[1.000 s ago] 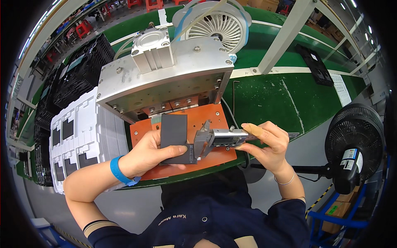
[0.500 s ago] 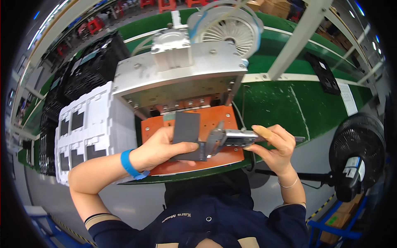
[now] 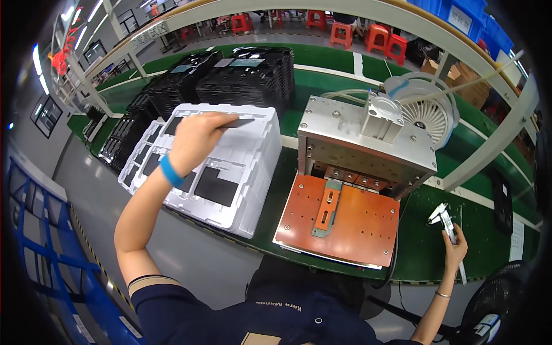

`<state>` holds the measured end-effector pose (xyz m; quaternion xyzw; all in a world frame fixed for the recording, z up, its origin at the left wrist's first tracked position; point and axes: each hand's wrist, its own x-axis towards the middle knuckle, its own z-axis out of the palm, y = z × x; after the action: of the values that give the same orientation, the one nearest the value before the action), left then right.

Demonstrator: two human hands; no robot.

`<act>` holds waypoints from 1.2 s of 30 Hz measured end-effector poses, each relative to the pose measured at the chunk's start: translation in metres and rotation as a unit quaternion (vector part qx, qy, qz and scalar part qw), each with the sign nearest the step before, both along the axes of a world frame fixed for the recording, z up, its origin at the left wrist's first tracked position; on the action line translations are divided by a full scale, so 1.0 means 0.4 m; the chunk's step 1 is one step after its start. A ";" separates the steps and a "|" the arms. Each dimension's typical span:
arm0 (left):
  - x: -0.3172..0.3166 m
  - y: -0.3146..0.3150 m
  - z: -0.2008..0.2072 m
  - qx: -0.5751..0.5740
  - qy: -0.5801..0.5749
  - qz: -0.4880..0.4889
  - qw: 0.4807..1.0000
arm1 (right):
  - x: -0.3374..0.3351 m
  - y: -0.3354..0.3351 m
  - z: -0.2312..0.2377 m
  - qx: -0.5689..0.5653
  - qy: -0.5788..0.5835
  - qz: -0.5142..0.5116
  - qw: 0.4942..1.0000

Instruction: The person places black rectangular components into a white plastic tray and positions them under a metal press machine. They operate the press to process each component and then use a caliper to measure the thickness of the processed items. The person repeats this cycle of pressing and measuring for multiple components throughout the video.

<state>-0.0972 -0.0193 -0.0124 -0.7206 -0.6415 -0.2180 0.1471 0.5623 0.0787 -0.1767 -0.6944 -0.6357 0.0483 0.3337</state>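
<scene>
My left hand (image 3: 199,138) is closed on a thin dark grey rectangular plate (image 3: 240,122), seen almost edge-on. It is over the upper part of a white moulded tray (image 3: 261,155) at the top of a tall white stack. Other dark pieces, such as a flat dark plate (image 3: 216,187), lie in the tray's recesses. Far to the right, my right hand (image 3: 454,249) grips a silver caliper (image 3: 447,221) over the green table, its jaws pointing away from me. Whether the dark plate touches the tray cannot be made out.
A metal press (image 3: 368,135) with an orange base plate (image 3: 368,230) stands between my hands. Behind it is a white fan (image 3: 422,115); a black fan (image 3: 494,310) stands at lower right. Stacks of black trays (image 3: 247,77) sit beyond the white stack.
My left hand has carried the dark plate from above the orange base leftward to the white tray. My right hand has moved the caliper away from the plate, and the view has turned left.
</scene>
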 end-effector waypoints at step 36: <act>-0.162 -0.220 -0.083 -0.050 0.039 -0.024 0.998 | -1.062 -0.101 0.422 0.220 -0.077 0.650 0.723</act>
<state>-0.1618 -0.1073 -0.0455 -0.7501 -0.6281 -0.1608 0.1305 0.1375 0.0383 -0.0078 -0.0195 -0.9475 0.0587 0.3138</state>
